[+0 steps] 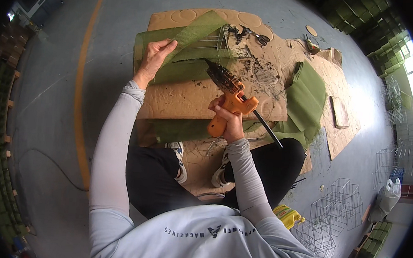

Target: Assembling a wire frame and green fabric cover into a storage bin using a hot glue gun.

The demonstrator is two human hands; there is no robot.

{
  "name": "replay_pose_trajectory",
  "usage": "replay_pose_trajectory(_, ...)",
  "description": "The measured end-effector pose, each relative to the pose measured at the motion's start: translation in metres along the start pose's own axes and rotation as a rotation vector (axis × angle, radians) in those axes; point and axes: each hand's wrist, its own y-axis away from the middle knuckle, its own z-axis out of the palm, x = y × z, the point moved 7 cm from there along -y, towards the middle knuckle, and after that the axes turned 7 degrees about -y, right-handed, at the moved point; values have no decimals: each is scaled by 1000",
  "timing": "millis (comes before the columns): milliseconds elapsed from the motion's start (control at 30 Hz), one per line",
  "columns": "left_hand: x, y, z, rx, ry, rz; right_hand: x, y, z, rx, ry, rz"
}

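Note:
My left hand (pixel 155 58) pinches the edge of a thin green mesh fabric (pixel 197 35) between thumb and fingers. The fabric is partly lifted and lies over a wire frame (pixel 215 43) on a cardboard-covered work surface (pixel 179 100). In my right hand (pixel 231 121) is an orange glue gun (pixel 241 101), gripped by its handle. Its nozzle end is caked with black residue and points up and left, close to the fabric's lower edge. A black glue stick (pixel 268 129) juts from the gun's back toward my knee.
Black-handled scissors (pixel 261 38) lie at the far side among black glue scraps (pixel 264 70). Folded green fabric (pixel 308 100) rests to the right. Wire baskets (pixel 336 207) and a yellow package (pixel 289 216) are on the floor at right; a cable (pixel 56 162) runs at left.

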Motion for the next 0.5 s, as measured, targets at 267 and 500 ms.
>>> replay_pose_trajectory(267, -6, -2, 0, -1, -17, 12, -6, 1, -4, 16, 4, -17)
replay_pose_trajectory(500, -7, -2, -1, 6, -10, 13, -10, 3, -9, 31, 7, -23)
